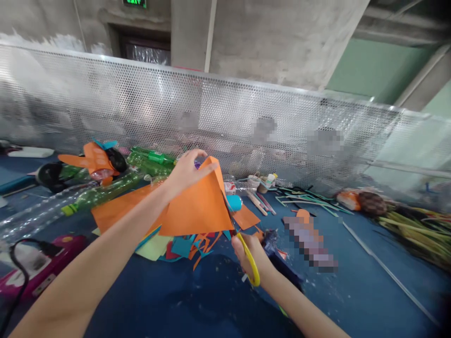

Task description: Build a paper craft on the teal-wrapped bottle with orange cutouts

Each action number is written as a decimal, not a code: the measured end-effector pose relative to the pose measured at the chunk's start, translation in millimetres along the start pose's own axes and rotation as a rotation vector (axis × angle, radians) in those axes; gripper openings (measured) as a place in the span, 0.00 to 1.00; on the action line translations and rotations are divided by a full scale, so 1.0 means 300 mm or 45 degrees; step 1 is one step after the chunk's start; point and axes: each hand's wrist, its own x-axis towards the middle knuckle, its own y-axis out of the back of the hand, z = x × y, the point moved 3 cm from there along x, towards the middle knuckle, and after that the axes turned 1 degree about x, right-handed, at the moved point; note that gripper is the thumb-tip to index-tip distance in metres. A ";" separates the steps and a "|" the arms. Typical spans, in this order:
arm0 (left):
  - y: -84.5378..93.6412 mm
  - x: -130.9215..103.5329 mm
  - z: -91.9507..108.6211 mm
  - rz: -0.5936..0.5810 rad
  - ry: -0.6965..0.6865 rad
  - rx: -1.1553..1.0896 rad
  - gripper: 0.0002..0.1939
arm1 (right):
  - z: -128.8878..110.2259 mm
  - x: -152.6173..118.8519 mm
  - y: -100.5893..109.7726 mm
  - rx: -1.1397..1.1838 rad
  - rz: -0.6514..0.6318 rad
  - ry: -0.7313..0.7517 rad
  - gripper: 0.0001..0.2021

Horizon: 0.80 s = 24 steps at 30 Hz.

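An orange sheet of paper point(197, 206) is held up over the table by my left hand point(190, 171), whose thumb and fingers are closed on its top edge. My right hand point(252, 253) grips a pair of scissors with yellow handles point(254, 270). The scissor blades lie along the right edge of the sheet, partly hidden by it. Under the sheet are scraps of coloured paper point(181, 245) in blue, red, yellow and orange. Another orange sheet point(116, 206) lies behind my left forearm.
Plastic bottles point(109, 190) lie on the left, near an orange paper craft point(95, 159) and a magenta power strip point(45, 267). Drinking straws point(313, 199) and dry plant stalks point(416, 234) lie to the right. A perforated metal panel point(158, 103) stands along the back of the blue table point(197, 300).
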 end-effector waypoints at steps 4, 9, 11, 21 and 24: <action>0.014 0.106 -0.116 -0.339 0.216 -0.186 0.24 | -0.025 -0.007 -0.004 -0.240 -0.032 0.224 0.24; 0.026 0.095 -0.142 -0.625 0.248 -0.457 0.19 | -0.035 -0.015 0.004 -0.221 -0.065 0.250 0.22; 0.039 0.096 -0.138 -0.642 0.241 -0.467 0.17 | -0.048 -0.019 0.007 -0.216 -0.098 0.237 0.22; 0.118 0.117 -0.010 -0.777 0.241 -0.418 0.14 | -0.142 -0.051 0.040 -0.211 -0.248 0.473 0.26; 0.132 0.121 0.057 -0.826 0.285 -0.419 0.13 | -0.162 -0.067 0.048 -0.190 -0.270 0.460 0.27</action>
